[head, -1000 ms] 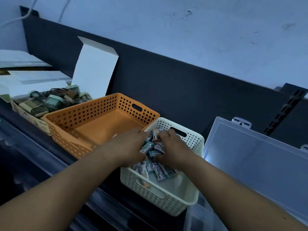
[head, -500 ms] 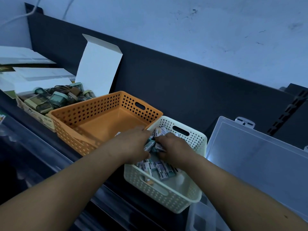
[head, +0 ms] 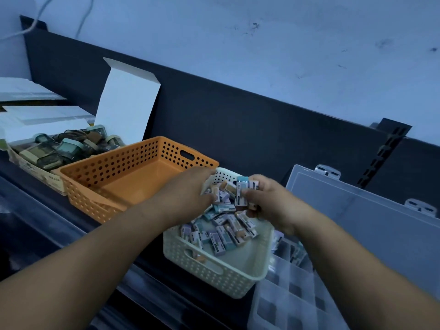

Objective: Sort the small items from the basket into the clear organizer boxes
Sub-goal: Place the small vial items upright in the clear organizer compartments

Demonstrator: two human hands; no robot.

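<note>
left hand point(head: 184, 195), right hand point(head: 270, 202) grip items point(head: 242, 192) over basket point(head: 214, 277)

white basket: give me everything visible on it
The white basket looks like cream plastic, rectangular, with perforated walls, a rolled rim and a handle slot in the near end. It sits upright and slanted in view, between the orange basket and the clear organizer box, whose edge its right corner overlaps. Small items are heaped toward its far half, with bare floor near the front. The left hand reaches into the far end; the right hand pinches a few items above it.
</note>
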